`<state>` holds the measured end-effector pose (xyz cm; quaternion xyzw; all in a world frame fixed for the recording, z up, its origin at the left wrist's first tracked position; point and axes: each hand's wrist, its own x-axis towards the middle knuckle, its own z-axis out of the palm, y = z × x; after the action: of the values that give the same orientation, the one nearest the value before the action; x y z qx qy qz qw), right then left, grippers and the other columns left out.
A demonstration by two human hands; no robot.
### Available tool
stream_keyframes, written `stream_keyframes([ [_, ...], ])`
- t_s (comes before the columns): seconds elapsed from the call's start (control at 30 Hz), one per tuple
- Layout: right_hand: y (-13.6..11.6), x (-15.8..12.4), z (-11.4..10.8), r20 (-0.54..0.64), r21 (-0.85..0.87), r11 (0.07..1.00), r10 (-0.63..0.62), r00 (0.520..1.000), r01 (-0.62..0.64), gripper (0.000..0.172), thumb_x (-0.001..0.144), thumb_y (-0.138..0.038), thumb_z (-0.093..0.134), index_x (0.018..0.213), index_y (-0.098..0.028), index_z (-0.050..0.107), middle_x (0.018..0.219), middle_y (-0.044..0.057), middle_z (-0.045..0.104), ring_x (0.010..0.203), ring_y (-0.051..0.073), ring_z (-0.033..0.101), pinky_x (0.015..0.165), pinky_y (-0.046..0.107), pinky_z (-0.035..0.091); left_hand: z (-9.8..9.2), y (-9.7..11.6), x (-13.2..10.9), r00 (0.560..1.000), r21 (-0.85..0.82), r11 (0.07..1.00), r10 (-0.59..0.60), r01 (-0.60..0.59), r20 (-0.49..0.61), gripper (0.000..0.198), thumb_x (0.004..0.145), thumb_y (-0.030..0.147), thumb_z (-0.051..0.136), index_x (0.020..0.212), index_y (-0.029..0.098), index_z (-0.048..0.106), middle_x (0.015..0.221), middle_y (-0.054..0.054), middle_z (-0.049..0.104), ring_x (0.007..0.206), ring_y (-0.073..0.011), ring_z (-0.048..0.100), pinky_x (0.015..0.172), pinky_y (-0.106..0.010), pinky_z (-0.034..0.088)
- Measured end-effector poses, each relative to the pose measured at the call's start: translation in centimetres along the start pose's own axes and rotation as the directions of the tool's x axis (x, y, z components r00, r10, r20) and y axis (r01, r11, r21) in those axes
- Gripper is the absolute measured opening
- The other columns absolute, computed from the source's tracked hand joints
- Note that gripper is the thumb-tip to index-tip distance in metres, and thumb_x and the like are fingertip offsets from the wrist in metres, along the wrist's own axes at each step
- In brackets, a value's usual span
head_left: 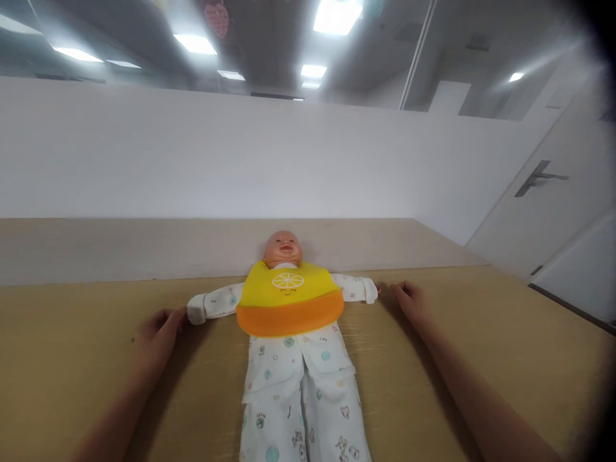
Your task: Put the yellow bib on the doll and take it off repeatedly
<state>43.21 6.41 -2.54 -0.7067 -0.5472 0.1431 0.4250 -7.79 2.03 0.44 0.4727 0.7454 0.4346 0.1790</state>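
Observation:
A baby doll (pixel 283 247) lies face up with its arms stretched out sideways. It wears a white printed outfit (pixel 308 385) and a yellow bib (pixel 289 282) with an orange pocket along the bottom and a smiling citrus slice. My left hand (pixel 161 330) has its fingers closed at the end of the doll's sleeve cuff (pixel 196 309) on the left. On the other side, my right hand (pixel 410 300) rests by the doll's small hand (pixel 378 290), with a narrow gap between them. Its fingers are curled together, and nothing shows in them.
The doll lies on a wooden tabletop (pixel 86 385), with a paler raised strip (pixel 120 250) behind its head. A white wall (pixel 206 154) with glass above stands beyond. At the right is a door with a metal handle (pixel 539 176).

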Motion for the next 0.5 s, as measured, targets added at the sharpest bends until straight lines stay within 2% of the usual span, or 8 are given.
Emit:
stream_keyframes([
  [0.27, 1.5, 1.0, 0.9, -0.086, 0.059, 0.998, 0.001, 0.996, 0.004, 0.034, 0.069, -0.051, 0.049, 0.059, -0.019, 0.049, 0.056, 0.001, 0.048, 0.059, 0.017, 0.045, 0.056, 0.029, 0.034, 0.4, -0.2, 0.6, 0.994, 0.021, 0.995, -0.094, 0.095, -0.054, 0.029, 0.074, 0.044, 0.056, 0.06, 0.019, 0.051, 0.052, 0.005, 0.044, 0.058, -0.0147, 0.043, 0.054, -0.025, 0.029],
  [0.5, 1.0, 0.6, 0.7, -0.118, 0.113, 0.994, 0.031, 0.993, -0.017, 0.033, 0.067, -0.051, 0.05, 0.056, -0.019, 0.046, 0.054, -0.001, 0.046, 0.057, 0.016, 0.044, 0.057, 0.028, 0.034, 0.5, -0.4, 0.4, 0.997, 0.035, 0.998, -0.043, 0.045, -0.062, 0.029, 0.075, 0.043, 0.056, 0.06, 0.019, 0.051, 0.052, 0.005, 0.045, 0.057, -0.0144, 0.043, 0.054, -0.023, 0.029],
])
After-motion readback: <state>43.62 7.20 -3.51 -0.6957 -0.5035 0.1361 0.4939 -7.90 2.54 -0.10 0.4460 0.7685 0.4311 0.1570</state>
